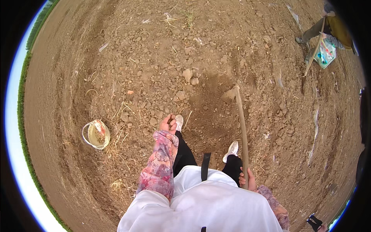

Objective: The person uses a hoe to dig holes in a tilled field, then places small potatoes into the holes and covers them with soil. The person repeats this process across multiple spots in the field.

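My right hand (247, 178) is wrapped around the upper end of a hoe's wooden handle (243, 127). The handle runs forward, away from my body, to a soil-coloured hoe blade (229, 94) resting at the ground. Beside the blade lies a patch of darker, loosened soil (208, 113). My left hand (168, 123) hovers over my left shoe (179, 121), palm turned up and fingers curled. Whether anything lies inside those fingers cannot be made out. To the left, a pale bucket (106, 134) with a thin handle stands on the soil, a red-and-white item (100, 127) inside it.
Clods (187, 74), dry stalks and plastic film strips (315, 130) litter the field. At upper right, a person (317, 30) holds a wooden pole (314, 53) and a clear plastic bag (326, 53). Another person's dark-clad legs (314, 221) show at lower right.
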Demonstrator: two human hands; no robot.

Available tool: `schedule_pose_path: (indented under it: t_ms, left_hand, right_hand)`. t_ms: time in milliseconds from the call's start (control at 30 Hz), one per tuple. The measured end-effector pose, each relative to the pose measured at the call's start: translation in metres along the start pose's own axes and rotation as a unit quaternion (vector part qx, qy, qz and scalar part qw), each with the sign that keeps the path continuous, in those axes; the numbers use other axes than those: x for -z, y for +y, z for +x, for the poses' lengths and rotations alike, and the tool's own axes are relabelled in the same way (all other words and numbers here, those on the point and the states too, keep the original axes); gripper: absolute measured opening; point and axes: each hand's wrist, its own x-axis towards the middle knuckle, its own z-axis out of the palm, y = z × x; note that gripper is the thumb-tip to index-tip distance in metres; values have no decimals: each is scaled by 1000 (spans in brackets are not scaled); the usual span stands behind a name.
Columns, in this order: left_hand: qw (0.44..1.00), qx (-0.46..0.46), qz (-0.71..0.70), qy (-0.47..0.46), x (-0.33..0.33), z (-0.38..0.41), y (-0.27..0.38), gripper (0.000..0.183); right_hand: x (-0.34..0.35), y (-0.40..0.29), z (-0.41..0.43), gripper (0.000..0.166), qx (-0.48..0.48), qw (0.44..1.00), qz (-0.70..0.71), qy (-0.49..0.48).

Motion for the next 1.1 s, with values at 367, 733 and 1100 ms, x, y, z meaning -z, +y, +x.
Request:
schedule_pose_path:
  t_ms: [367, 733, 1100]
  left_hand:
    - [981, -77, 171, 55, -13, -48, 141, 22]
    - [996, 3, 34, -88, 6, -112, 125, 30]
    - [991, -129, -3, 18, -8, -277, 45, 25]
  right_hand:
    - [-75, 50, 11, 32, 73, 997, -21, 30]
    - [-34, 27, 12, 32, 74, 993, -74, -48]
    - [10, -11, -19, 18, 29, 990, -137, 26]
